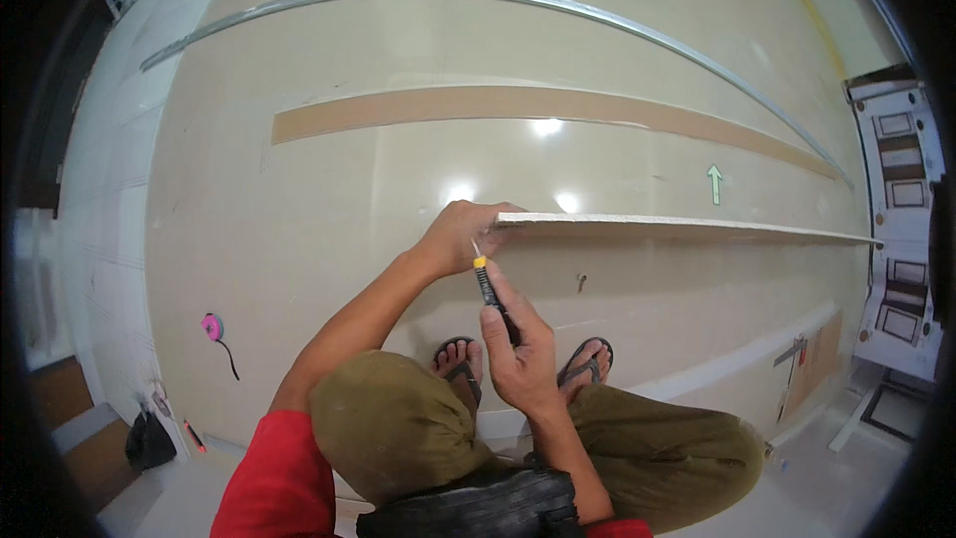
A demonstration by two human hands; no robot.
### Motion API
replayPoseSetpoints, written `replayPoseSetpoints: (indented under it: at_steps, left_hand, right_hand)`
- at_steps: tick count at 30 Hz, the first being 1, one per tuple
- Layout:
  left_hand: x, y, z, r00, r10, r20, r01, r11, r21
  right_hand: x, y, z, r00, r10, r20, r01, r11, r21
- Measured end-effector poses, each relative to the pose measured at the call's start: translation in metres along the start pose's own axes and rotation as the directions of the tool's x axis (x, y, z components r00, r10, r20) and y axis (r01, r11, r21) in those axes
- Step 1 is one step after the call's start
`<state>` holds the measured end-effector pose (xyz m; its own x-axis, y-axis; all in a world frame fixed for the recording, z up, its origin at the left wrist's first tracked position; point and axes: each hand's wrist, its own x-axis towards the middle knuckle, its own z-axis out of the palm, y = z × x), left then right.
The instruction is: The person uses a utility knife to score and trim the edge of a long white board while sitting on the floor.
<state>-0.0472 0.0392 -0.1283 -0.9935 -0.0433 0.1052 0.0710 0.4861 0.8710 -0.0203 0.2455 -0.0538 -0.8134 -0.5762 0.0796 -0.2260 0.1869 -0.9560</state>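
Just left of the middle of the cream surface [249,239], the left hand [453,239] is closed around the near end of a long thin board [687,226], with some fingers beyond it and others on its near side; parts of the grip are hidden. The board appears to stand on its long edge, its pale narrow rim facing up. Its long axis runs crosswise, from the left hand out toward the surface's right edge, roughly in line with the brown strip [518,103] lying farther toward the far edge.

The right hand [523,359] is wrapped firmly around a black and yellow utility knife [488,284], the thumb laid along the handle. The knife lies between the person and the board's left end; its long axis points away from the body, tilted slightly left, blade foremost. The tip overlaps the left hand in this view, and I cannot tell whether they touch.

To handle this well, I would shift the left hand clear of the blade's line, or angle the knife toward the board instead. A long piece gripped at one end will probably sway, so a steady grip matters. Light, controlled strokes directed away from fingers and feet seem safest.
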Motion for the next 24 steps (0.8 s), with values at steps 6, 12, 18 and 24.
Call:
replayPoseSetpoints:
  at_steps: [6,12,18,24]
  left_hand:
    - [0.000,0.005,-0.001,0.989,-0.145,0.008,0.144,0.988,0.058]
    - [0.017,0.028,-0.008,0.989,-0.144,0.041,0.143,0.990,0.017]
    - [0.017,0.021,-0.010,0.990,-0.114,0.085,0.117,0.992,-0.037]
    - [0.017,0.016,-0.006,0.998,-0.060,0.022,0.060,0.998,-0.035]
  right_hand:
    - [0.007,-0.005,-0.048,0.869,0.405,-0.285,-0.331,0.903,0.274]
    - [-0.002,0.007,-0.056,0.863,0.435,-0.257,-0.415,0.901,0.128]
    - [0.007,0.005,-0.072,0.774,0.519,-0.362,-0.437,0.853,0.286]
    - [0.003,0.002,-0.052,0.920,0.365,-0.145,-0.366,0.930,0.016]
